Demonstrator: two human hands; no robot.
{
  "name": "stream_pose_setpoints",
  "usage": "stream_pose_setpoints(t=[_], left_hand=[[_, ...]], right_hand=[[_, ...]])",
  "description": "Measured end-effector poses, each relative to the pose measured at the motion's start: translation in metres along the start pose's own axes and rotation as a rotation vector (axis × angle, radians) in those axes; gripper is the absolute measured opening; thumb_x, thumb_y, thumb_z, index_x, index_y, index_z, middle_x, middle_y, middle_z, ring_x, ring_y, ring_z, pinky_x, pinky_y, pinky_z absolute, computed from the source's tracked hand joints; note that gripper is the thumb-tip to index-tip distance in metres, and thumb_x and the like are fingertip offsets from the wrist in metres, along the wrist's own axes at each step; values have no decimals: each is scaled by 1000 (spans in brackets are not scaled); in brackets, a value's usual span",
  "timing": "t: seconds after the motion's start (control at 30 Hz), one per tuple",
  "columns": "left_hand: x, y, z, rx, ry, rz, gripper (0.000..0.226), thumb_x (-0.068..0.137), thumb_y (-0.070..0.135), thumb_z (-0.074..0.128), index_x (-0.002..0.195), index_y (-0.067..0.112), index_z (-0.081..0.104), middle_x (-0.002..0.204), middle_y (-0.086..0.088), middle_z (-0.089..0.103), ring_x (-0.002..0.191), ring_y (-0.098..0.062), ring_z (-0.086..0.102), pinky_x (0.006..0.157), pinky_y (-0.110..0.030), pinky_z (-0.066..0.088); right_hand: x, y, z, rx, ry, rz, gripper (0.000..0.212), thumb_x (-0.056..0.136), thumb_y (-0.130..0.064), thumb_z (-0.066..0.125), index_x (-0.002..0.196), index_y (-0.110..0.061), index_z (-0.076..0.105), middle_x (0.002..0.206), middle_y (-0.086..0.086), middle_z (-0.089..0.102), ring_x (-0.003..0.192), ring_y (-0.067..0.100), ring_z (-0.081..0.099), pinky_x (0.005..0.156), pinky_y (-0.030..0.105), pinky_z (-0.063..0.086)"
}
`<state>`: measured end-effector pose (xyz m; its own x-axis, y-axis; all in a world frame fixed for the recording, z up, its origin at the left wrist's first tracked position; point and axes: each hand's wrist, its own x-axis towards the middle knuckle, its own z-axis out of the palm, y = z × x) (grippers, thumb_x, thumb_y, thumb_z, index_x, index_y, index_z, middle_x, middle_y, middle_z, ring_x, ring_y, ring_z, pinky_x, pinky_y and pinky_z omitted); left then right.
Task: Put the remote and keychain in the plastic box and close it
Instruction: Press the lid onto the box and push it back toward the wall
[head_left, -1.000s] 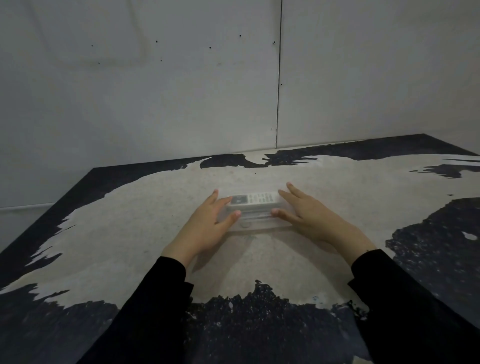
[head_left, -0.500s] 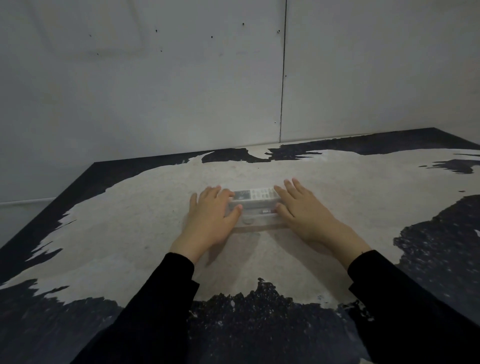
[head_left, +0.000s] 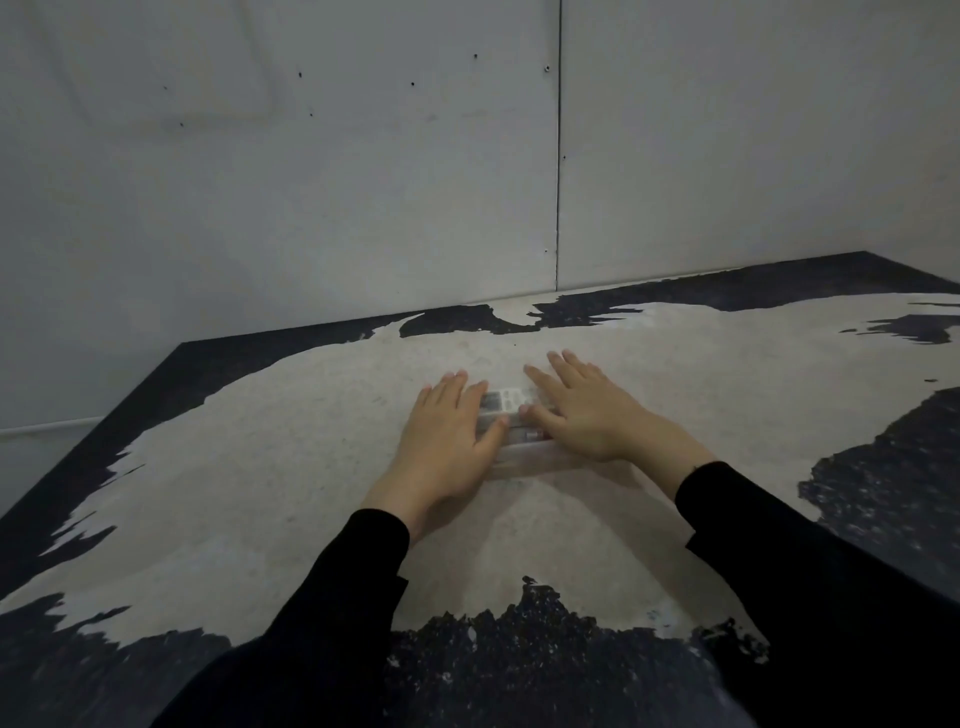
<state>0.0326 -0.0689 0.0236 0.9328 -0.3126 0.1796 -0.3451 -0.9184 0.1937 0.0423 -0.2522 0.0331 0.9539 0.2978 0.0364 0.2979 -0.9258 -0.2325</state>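
Note:
A clear plastic box (head_left: 524, 460) lies on the worn table, its lid on top. Through the lid I see the white remote (head_left: 503, 401) with its grey display. The keychain cannot be made out under my hands. My left hand (head_left: 447, 431) lies flat over the box's left part, thumb on the lid. Flat over the right part rests my right hand (head_left: 584, 410), its thumb on the lid near the front edge. Both hands press down on the box, and their thumb tips almost meet.
The table (head_left: 291, 467) is pale where its black coating has worn off. A grey panelled wall (head_left: 363, 208) stands close behind it. The table's left edge (head_left: 88, 441) drops off at the left.
My hands have moved from the ends of the box inward and onto its lid, covering most of the remote. The view has tilted slightly.

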Motion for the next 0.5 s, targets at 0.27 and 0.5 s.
stream_pose_setpoints(t=[0.27,0.5], left_hand=[[25,3,-6,87,-93,50,72,82,53,19,146,18,20,150,-14,32,139,-29,24,117,-43,15],[30,-4,-1,-237,14,21,68,78,53,29,138,21,41,141,-6,47,132,-24,37,112,-39,23]], right_hand=[[11,3,-5,35,47,-24,60,90,-45,40,143,-18,26,140,17,38,131,31,28,110,43,26],[16,14,3,414,157,-41,69,75,-62,34,129,-23,50,130,8,51,124,24,37,105,37,29]])
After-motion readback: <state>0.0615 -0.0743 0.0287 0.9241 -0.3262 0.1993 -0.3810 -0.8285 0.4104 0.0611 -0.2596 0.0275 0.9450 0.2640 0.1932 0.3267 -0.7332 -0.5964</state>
